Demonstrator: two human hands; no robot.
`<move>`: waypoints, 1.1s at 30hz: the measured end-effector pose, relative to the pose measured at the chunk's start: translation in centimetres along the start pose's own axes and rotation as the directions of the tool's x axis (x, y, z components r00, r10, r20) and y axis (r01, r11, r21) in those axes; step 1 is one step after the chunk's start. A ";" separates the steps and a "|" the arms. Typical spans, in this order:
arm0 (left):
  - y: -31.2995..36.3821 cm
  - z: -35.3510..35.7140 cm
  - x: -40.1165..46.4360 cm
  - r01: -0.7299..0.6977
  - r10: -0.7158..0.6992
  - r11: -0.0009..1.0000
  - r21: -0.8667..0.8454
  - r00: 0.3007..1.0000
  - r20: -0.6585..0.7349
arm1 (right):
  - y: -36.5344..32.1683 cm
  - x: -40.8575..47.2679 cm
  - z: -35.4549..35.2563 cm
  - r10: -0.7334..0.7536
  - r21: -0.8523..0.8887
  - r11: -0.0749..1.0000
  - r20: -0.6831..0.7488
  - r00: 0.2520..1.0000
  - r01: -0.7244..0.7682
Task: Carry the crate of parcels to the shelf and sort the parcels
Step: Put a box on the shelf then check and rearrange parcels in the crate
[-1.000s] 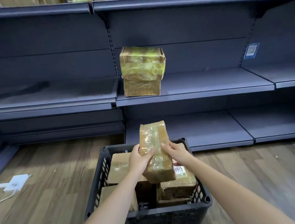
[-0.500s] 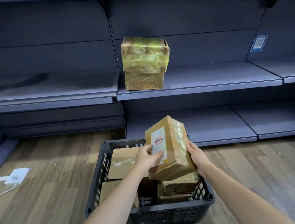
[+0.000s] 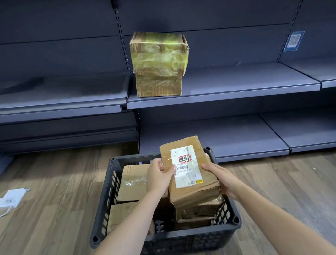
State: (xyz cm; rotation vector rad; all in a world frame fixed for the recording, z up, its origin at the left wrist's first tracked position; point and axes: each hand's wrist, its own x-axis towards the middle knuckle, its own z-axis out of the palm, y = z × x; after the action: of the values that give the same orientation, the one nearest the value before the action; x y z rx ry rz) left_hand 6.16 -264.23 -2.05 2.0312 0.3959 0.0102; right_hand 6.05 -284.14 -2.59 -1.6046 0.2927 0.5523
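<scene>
While the grey shelf [image 3: 220, 87] bears two stacked taped boxes [image 3: 159, 62], the black crate [image 3: 108, 194] on the floor holds several brown parcels [image 3: 132, 183]; above it, left hand [image 3: 159, 177] and right hand [image 3: 222, 177] clamp a labelled parcel [image 3: 188, 172].

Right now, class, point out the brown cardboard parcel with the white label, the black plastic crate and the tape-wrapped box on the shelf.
brown cardboard parcel [image 3: 188, 172], head view, white label.
black plastic crate [image 3: 165, 237], head view, near rim.
tape-wrapped box [image 3: 158, 55], head view, front face.
</scene>
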 end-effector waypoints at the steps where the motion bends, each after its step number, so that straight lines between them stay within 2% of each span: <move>1: 0.0 -0.3 0.2 -0.027 0.027 0.998 0.063 1.000 0.003 | -0.5 0.0 -0.3 -0.028 -0.016 0.999 0.005 1.000 0.028; 3: 0.0 -1.0 0.9 -0.103 0.094 0.957 0.273 0.995 0.046 | -1.8 0.0 -1.3 -0.076 -0.100 0.992 0.025 0.997 0.078; 5: 0.6 -2.0 1.8 -0.218 0.149 0.895 0.388 0.968 0.201 | -3.3 0.2 -2.1 -0.106 -0.216 0.968 0.101 0.989 0.126; 8: 2.2 -3.0 2.8 -0.272 0.162 0.950 0.154 0.850 0.501 | -5.7 0.3 -2.1 -0.037 -0.358 0.925 0.253 0.967 0.129; 10: 3.0 -3.3 3.1 -0.242 0.196 0.970 0.019 0.826 0.528 | -6.9 0.7 -1.8 -0.011 -0.416 0.898 0.299 0.954 0.140; 15: 3.1 -3.3 3.7 -0.262 0.223 0.965 0.006 0.834 0.504 | -7.3 1.9 -2.1 0.022 -0.481 0.868 0.292 0.956 0.127; 20: 1.7 -2.2 3.7 -0.234 0.211 0.972 0.000 0.876 0.434 | -8.2 2.4 -1.8 0.063 -0.493 0.867 0.244 0.968 0.068; 22: 0.8 -1.9 4.1 -0.216 0.208 0.976 -0.016 0.914 0.349 | -8.4 2.7 -1.3 -0.038 -0.546 0.832 0.126 0.991 0.101; 24: -0.2 -1.3 4.3 -0.146 0.159 0.987 -0.073 0.961 0.227 | -8.2 2.8 -0.5 -0.216 -0.582 0.802 -0.076 0.973 0.133; 26: -1.2 -0.6 4.6 0.004 0.016 0.978 -0.210 0.995 0.095 | -7.2 2.3 0.4 -0.291 -0.528 0.841 -0.257 0.921 0.118; 29: -1.8 0.6 4.7 0.189 -0.215 0.904 -0.383 0.976 -0.026 | -4.5 2.1 1.1 -0.173 -0.402 0.916 -0.402 0.899 -0.003; 31: -1.8 1.3 4.7 0.245 -0.284 0.884 -0.399 0.958 -0.041 | -3.3 2.4 1.7 -0.049 -0.223 0.974 -0.332 0.942 -0.028; 33: -1.3 1.8 4.3 0.243 -0.271 0.916 -0.320 0.962 -0.046 | -2.6 2.7 2.6 -0.003 -0.103 0.994 -0.203 0.979 -0.018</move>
State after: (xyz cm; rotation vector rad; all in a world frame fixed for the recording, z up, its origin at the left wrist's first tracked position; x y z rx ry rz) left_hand 10.18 -264.03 -4.71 1.6575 0.6738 0.0015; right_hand 9.16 -280.97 -1.87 -1.7659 0.4286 0.4147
